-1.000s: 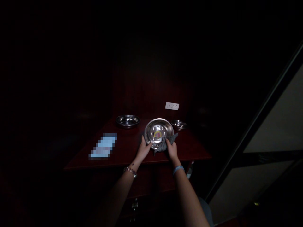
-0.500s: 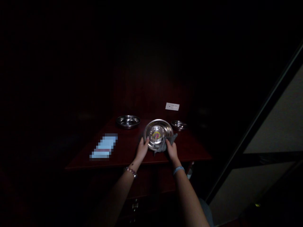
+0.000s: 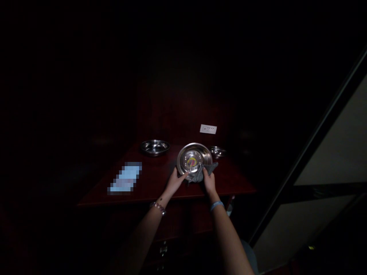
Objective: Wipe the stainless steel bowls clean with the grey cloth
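A round stainless steel basin (image 3: 187,153) with a yellow and red label at its centre is tilted toward me above the desk. My left hand (image 3: 174,182) grips its lower left rim, the thumb lying on the inner side and the other fingers hidden behind. At the lower right rim, my right hand (image 3: 209,181) pinches a grey cloth (image 3: 197,175) against the basin, thumb on top. Part of the cloth sticks out to the right of that hand.
On the dark red desk (image 3: 155,183), a steel basin (image 3: 155,147) rests at the back left and a smaller steel bowl (image 3: 218,152) at the back right, partly hidden. A pixelated bright rectangle (image 3: 126,178) lies at left. A white socket panel (image 3: 208,129) is on the back wall.
The held basin has shifted slightly right and turned a little. My left thumb now lies lower along the rim. The cloth has moved slightly right with my right hand.
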Action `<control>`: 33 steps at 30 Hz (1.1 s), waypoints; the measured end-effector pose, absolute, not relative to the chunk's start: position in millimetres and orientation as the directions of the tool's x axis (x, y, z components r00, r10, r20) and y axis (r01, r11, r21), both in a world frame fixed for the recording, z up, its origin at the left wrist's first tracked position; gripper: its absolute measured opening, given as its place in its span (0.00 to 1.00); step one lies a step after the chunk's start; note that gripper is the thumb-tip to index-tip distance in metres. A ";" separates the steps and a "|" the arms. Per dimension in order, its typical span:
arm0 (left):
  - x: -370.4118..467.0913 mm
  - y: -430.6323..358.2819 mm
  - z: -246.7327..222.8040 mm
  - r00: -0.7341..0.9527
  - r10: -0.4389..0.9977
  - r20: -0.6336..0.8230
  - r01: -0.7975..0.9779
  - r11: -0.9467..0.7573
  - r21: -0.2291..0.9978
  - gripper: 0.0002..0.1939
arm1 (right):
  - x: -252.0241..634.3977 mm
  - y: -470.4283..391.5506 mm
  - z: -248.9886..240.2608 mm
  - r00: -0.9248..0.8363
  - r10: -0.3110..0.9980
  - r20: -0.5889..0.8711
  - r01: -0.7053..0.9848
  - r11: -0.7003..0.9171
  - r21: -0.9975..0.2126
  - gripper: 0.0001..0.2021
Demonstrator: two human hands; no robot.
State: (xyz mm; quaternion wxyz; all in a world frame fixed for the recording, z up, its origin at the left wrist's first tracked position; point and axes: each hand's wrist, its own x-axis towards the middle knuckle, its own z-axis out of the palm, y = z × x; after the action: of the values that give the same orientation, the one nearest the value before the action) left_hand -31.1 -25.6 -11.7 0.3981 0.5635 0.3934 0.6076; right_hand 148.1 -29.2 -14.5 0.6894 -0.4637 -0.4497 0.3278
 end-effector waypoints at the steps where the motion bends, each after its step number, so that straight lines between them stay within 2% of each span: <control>1: -30.5 -26.4 -11.1 -0.034 0.932 0.362 -0.034 -0.363 0.931 0.33 | 148.2 -29.0 -14.4 0.375 0.871 0.318 -0.037 0.357 -0.933 0.26; 7: -29.1 -24.3 -14.3 0.110 0.918 0.382 0.016 -0.386 0.922 0.27 | 145.7 -30.3 -12.4 0.320 0.894 0.315 -0.052 0.349 -0.936 0.27; 10: -30.4 -23.2 -14.9 0.079 0.919 0.386 0.053 -0.390 0.919 0.26 | 145.1 -30.6 -12.1 0.322 0.891 0.321 -0.053 0.356 -0.933 0.27; 20: -34.7 -26.3 -7.9 -0.030 0.945 0.326 0.105 -0.321 0.941 0.11 | 144.5 -30.9 -11.4 0.334 0.872 0.358 -0.026 0.388 -0.921 0.26; 25: -35.0 -20.4 -12.2 -0.032 0.946 0.323 0.057 -0.321 0.945 0.15 | 143.6 -32.6 -9.3 0.336 0.874 0.351 -0.045 0.387 -0.921 0.26; 30: -34.0 -19.7 -14.3 -0.168 0.904 0.394 -0.002 -0.400 0.916 0.32 | 143.7 -30.9 -11.2 0.343 0.878 0.335 -0.076 0.382 -0.921 0.26; 33: -34.9 -18.5 -16.3 -0.154 0.885 0.440 -0.011 -0.447 0.895 0.32 | 144.2 -29.8 -12.6 0.338 0.879 0.336 -0.069 0.379 -0.923 0.25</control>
State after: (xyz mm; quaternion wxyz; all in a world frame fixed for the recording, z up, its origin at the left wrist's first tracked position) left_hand -34.9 -18.5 -16.3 0.3457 0.5510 0.3965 0.6478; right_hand 144.2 -29.8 -12.6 0.6903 -0.4389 -0.4614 0.3433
